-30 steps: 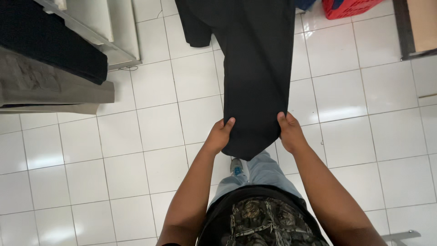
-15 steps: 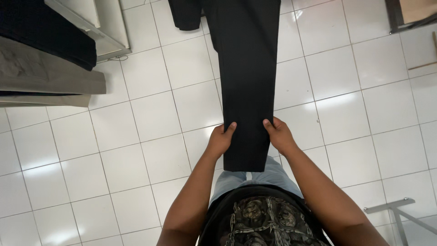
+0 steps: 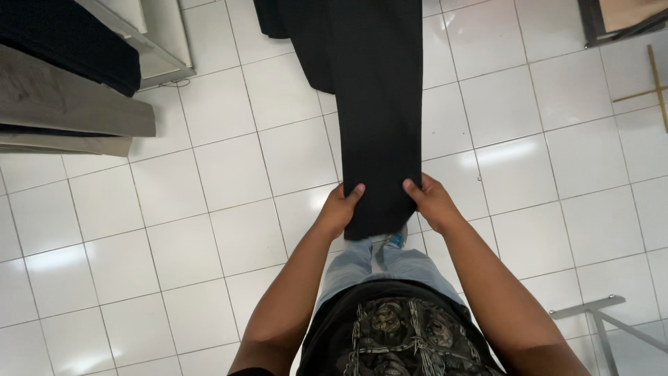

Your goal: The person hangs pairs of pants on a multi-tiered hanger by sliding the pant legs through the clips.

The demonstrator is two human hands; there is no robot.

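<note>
The person stands over the white tiled floor (image 3: 209, 209), holding the lower end of a long black cloth (image 3: 379, 104), perhaps a trouser leg. The left hand (image 3: 339, 209) pinches one edge, thumb on top, fingers curled underneath; the right hand (image 3: 431, 202) grips the other edge the same way. It looks like a smoothing or folding step, and the next move likely calls for even tension on both edges. The cloth runs lengthwise away from the person, its near end at the hands.

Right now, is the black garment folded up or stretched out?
Stretched out: the black garment runs long and flat, its end gripped by the left hand and right hand.
</note>
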